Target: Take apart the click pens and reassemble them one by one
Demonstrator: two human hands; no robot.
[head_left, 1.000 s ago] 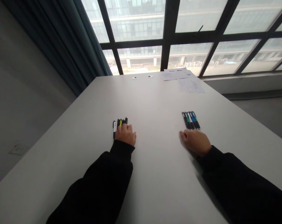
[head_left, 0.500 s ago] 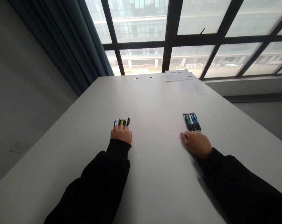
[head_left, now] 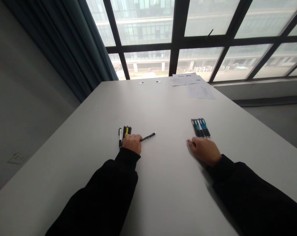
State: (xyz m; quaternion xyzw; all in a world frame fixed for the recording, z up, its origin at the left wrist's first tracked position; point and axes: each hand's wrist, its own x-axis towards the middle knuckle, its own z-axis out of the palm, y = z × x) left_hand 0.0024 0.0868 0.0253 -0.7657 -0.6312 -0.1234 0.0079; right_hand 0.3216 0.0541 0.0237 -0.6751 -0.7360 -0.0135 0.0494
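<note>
My left hand [head_left: 132, 143] rests on the white table [head_left: 163, 108] just below a small group of pens [head_left: 125, 132] in black, white and yellow, partly covering their lower ends. It grips a slim black pen [head_left: 148, 136] that sticks out to the right, nearly flat above the tabletop. My right hand [head_left: 203, 150] lies on the table with nothing in it, its fingertips just below a neat row of several pens [head_left: 200, 127] with green, blue, white and black barrels.
Loose printed papers [head_left: 192, 85] lie at the far end of the white table, beside two round cable grommets [head_left: 150, 82]. Large dark-framed windows stand behind it, a dark teal curtain [head_left: 64, 42] hangs to the left, and a wall socket [head_left: 17, 158] is low on the left.
My left hand has moved slightly back and now shows a black pen pointing right, away from the group. My right hand has barely moved, and the row of pens is unchanged.
</note>
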